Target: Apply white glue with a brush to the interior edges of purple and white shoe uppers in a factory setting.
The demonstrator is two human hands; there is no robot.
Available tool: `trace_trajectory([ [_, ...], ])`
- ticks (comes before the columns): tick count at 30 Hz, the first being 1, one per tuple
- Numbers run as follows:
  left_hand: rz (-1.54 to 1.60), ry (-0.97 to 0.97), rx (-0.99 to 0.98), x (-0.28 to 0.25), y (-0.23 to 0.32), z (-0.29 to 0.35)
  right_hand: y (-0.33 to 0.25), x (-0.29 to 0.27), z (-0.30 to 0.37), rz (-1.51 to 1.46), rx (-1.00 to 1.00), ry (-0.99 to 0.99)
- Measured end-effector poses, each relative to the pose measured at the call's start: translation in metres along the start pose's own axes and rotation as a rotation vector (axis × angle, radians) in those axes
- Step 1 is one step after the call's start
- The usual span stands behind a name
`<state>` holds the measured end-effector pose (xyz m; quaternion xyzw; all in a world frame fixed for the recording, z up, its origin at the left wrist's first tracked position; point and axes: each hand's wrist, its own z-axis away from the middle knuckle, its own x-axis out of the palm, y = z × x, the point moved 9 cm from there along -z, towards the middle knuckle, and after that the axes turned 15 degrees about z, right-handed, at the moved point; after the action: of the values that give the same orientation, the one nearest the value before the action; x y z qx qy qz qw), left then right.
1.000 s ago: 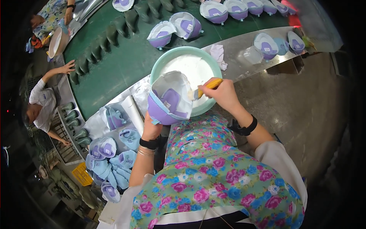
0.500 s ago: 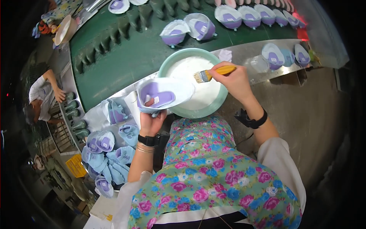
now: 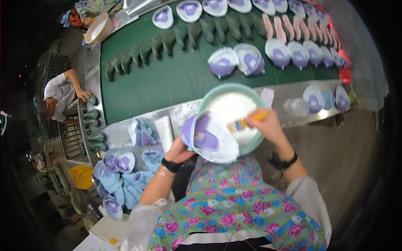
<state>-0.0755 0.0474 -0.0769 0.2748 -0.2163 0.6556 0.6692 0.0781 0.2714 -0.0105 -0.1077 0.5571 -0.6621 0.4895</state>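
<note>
My left hand (image 3: 180,151) is closed around the heel end of a shoe upper (image 3: 228,146), purple inside with a broad whitish edge. The upper is tilted, its wide toe end pointing to the lower right over the near rim of a pale green basin (image 3: 204,99). White liquid (image 3: 232,104) fills much of the basin. My right hand (image 3: 270,125) grips a paintbrush (image 3: 259,116) by its yellow handle. Its bristles, blurred, hang over the liquid close to the upper's far edge; whether they touch it I cannot tell.
A green conveyor belt (image 3: 146,92) carries dark green shoe lasts (image 3: 208,31), pink insoles (image 3: 289,27) and several purple-white uppers (image 3: 278,52). Blue uppers (image 3: 111,175) are heaped at my left beside a white roll (image 3: 164,131). Another person (image 3: 63,92) touches a last at far left.
The upper has turned from nearly level to tilted, its toe swinging down and right. The brush has dropped lower in the basin, nearer the upper. The whole view has shifted, showing more belt.
</note>
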Motion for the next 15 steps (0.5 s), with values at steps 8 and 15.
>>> trace_trajectory([
  [8, -0.23, -0.213, 0.559, -0.022, 0.164, -0.168, 0.006, 0.002, 0.018, -0.137, 0.172, 0.143],
  [15, -0.357, 0.103, 0.53, -0.066, 0.158, -0.154, -0.008, 0.018, 0.011, -0.104, 0.198, 0.189],
])
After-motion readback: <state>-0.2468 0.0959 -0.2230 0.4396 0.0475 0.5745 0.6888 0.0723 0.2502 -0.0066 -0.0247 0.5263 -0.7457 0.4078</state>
